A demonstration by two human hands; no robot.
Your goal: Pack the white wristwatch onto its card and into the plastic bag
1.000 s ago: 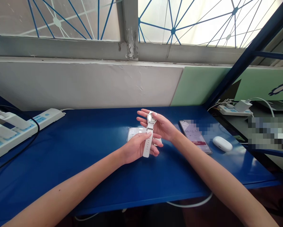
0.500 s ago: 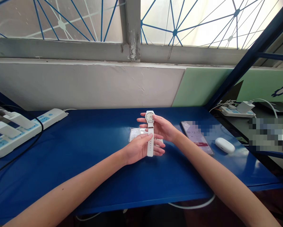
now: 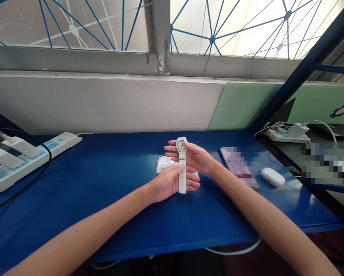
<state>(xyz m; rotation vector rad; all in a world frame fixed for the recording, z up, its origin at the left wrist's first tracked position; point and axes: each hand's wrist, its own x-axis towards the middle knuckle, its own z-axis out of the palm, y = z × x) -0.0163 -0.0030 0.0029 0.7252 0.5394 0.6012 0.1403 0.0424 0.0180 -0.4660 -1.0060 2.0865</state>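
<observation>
A white, round-dialled wristwatch [image 3: 182,156] with a punched strap is over the glossy blue desk [image 3: 108,168], seemingly being steadied. The right hand [image 3: 199,157] thumbs its dial edge, the left hand [image 3: 166,186] its strap, other fingers loosely spread; any shift needs light thumb pressure. Behind the watch, hands partly cover a flat whitish packet [image 3: 163,163]; the watch's back is hidden.

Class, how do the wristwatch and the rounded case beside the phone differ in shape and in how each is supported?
Shape: the wristwatch is long and narrow, with a round dial and holed strap, while the rounded case is a compact, smooth oval.
Support: the wristwatch is held by the left hand and right hand, while the rounded case lies on the blue table.
Shared: both are white.
</observation>
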